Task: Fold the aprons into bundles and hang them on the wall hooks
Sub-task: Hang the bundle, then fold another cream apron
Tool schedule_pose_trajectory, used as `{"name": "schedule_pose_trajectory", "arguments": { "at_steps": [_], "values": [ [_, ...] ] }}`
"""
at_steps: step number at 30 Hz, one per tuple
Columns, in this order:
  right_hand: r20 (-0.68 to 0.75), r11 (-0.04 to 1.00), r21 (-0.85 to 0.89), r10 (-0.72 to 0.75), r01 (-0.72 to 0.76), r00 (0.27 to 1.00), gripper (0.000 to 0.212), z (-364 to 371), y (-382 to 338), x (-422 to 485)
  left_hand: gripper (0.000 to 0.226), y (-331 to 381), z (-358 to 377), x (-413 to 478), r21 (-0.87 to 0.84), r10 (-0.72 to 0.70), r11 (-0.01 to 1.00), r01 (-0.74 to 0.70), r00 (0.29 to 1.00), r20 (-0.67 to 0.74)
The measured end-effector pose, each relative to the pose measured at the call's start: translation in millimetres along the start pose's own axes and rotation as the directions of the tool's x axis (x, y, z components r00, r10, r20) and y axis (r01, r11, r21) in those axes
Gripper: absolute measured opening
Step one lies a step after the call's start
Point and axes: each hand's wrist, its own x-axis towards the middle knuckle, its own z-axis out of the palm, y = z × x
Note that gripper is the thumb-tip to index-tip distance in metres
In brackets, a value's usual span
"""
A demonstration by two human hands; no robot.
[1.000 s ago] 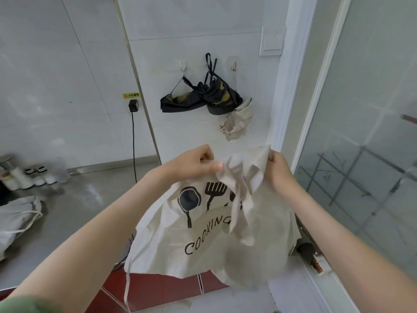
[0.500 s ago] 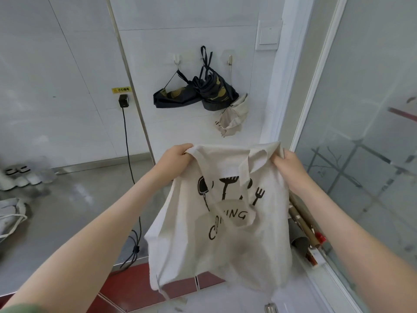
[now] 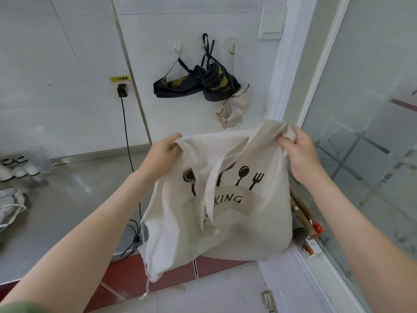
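1. Head view: the cream apron (image 3: 225,211) is up in the air in front of the tiled wall (image 3: 158,26), held by its top edge. The printed side faces us, showing a spoon, a fork and the letters "KING".
2. The left hand (image 3: 164,154) has the top left corner. Its fingers are curled over bunched cloth, and a fold pokes out past the knuckles.
3. The right hand (image 3: 297,152) grips the top right corner, thumb on the near side and fingers wrapped round a wad of fabric.
4. Between the hands the hem runs nearly level. A strap (image 3: 216,177) drops from it across the print and covers part of the lettering.
5. The lower half hangs loose over the red tiles (image 3: 135,274), and a tie string (image 3: 147,283) dangles from the bottom left corner.
6. On the wall, the left hook (image 3: 178,47) carries a black bundle (image 3: 173,86) by a thin loop. A second black bundle (image 3: 216,82) touches it, with straps running up over a hook I can't make out.
7. The right hook (image 3: 232,49) shows bare metal. A cream bundle (image 3: 234,107) sits below it, tucked against the second black bundle; I can't tell what holds it up.
8. A cable (image 3: 126,132) drops from a plug (image 3: 122,90) towards the right edge of the steel counter (image 3: 67,199), and the held apron hides that end. Pale cloth (image 3: 9,206) lies at the counter's left edge.
9. On the right is a glass door (image 3: 372,109). Cardboard tubes (image 3: 300,211) lean at its foot, half hidden behind the apron.
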Motion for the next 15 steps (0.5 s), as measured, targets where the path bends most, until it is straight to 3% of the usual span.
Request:
{"name": "schedule_pose_trajectory", "arguments": {
  "at_steps": [1,3,5,8,11,13,15],
  "values": [
    [0.028,0.985,-0.171,0.007,-0.002,1.0,0.005,3,6,1,0.021,-5,4,-7,0.105,-0.014,0.994,0.005,0.997,0.08],
    [0.006,0.943,-0.331,0.023,-0.02,1.0,0.013,6,19,3,0.023,-17,9,-12,0.128,-0.057,0.99,0.052,0.998,0.041],
    [-0.146,0.965,-0.256,0.009,-0.047,0.989,0.017,6,24,10,0.021,-18,6,-10,0.057,-0.059,0.996,0.062,0.996,-0.061],
    [-0.146,0.975,-0.217,0.014,-0.045,0.989,0.016,12,17,11,0.02,-15,3,-7,0.117,-0.041,0.993,0.033,0.997,0.066],
    [-0.198,0.988,-0.141,0.025,-0.054,0.98,0.033,12,11,9,0.014,-24,-9,-9,0.1,-0.093,0.992,0.082,0.989,0.112],
    [-0.238,0.994,-0.107,-0.004,-0.022,0.971,0.035,6,10,7,0.022,-34,-11,-12,0.091,-0.159,0.986,0.139,0.946,0.284],
    [-0.257,0.995,-0.103,-0.029,0.003,0.966,0.037,2,10,7,0.036,-37,-7,-20,0.224,-0.205,0.968,0.112,0.868,0.453]
  ]
}}
